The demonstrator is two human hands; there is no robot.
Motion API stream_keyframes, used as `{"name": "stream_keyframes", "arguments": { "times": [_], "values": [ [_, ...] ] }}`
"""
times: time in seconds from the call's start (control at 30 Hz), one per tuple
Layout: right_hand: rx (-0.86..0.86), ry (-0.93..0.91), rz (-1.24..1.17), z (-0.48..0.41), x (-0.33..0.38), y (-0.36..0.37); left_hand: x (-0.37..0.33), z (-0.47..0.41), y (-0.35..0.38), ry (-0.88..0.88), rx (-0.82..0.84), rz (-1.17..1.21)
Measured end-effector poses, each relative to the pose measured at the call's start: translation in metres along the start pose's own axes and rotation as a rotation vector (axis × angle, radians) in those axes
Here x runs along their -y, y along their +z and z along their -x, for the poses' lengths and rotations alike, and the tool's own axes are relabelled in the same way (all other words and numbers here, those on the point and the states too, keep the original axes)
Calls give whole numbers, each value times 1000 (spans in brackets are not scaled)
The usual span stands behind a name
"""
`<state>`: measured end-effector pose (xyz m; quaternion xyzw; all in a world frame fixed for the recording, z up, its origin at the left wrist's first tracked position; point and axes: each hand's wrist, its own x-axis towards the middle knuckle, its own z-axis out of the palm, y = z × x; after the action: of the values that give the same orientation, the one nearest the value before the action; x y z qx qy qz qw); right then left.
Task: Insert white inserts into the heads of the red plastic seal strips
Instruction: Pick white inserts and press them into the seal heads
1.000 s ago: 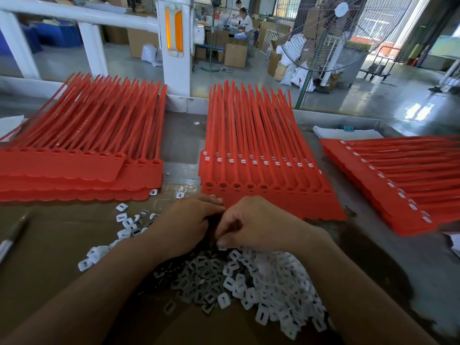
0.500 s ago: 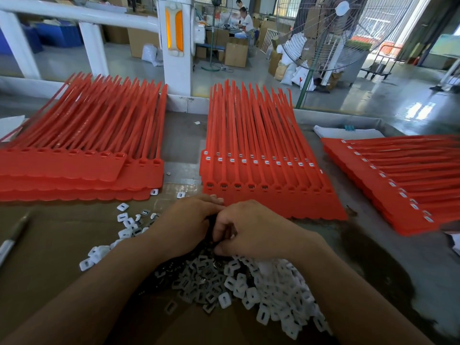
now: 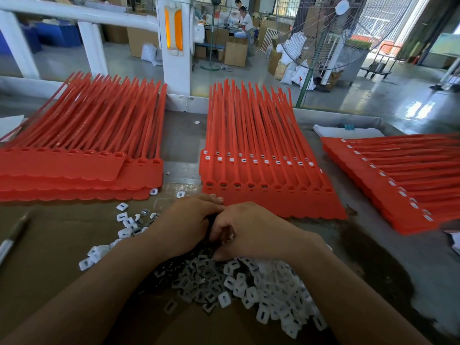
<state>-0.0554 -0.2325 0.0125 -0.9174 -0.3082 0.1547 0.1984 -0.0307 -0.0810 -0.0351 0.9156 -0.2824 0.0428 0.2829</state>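
Fingers of the right hand are curled down into the top of the pile of white inserts. The left hand is pressed against them, its fingers tucked under. Whether either hand grips an insert cannot be told, since the fingertips are hidden.

- The pile lies at the near middle of the desk, with loose inserts scattered toward the left edge.
- Middle stack of red seal strips, just beyond the hands: the farther rows of heads show white inserts. The nearest row shows dark slots, likely the row in hand.
- Right-edge stack: white shows in every head visible. Judged finished.
- Far-left stack: heads open, no white. Judged untouched.

Estimate: roughly midway, with one stack partly done and one whole stack left.

A pen lies at the left edge.
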Motion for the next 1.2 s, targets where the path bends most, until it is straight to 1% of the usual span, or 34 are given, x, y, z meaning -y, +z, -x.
{"name": "stream_keyframes", "arguments": {
  "times": [0.13,0.23,0.37,0.43,0.6,0.67,0.77,0.83,0.9,1.07,1.2],
  "values": [
    [-2,-10,66,-1,4,3,-1,1,0,-3,1,15],
    [-17,-25,-2,2,2,1,-1,2,0,-1,-9,19],
    [-154,13,-180,4,0,-5,-1,2,-2,38,2,19],
    [-185,41,-260,4,-3,-8,-1,3,-2,44,-5,2],
    [-241,50,-325,7,-10,-15,0,3,0,39,-22,-42],
    [-313,91,-342,7,-15,-21,0,3,1,4,-34,-49],
    [-448,153,-436,8,-27,-31,1,2,3,-38,-34,-33],
    [-489,173,-482,9,-33,-35,0,1,3,-50,-26,-20],
    [-465,185,-477,10,-36,-33,0,1,3,-53,-20,-21],
    [-317,164,-446,8,-33,-18,0,2,1,-39,-18,-33],
    [-272,141,-443,8,-34,-17,-1,2,1,-40,-3,-34]
  ]
}}
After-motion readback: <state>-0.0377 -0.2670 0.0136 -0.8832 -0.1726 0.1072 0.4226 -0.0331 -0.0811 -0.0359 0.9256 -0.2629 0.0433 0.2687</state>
